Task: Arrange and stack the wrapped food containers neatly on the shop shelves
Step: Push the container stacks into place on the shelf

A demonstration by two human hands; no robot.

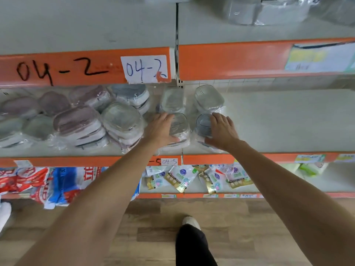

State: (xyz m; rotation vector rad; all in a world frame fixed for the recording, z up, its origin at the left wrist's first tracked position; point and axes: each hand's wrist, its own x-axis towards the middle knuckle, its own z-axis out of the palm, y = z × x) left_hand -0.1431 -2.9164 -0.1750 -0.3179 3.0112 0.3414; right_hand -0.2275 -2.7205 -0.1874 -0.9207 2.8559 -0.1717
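The left hand (163,127) covers the near-left part of the front container stack (181,124), so how its fingers lie underneath cannot be told. Left of that stack, the wrapped pile (11,120) runs off the picture's edge. Above it, the price label (318,56) is blurred beyond reading.

White shelf (278,120) with an orange edge carries plastic-wrapped containers (123,120) in stacks.
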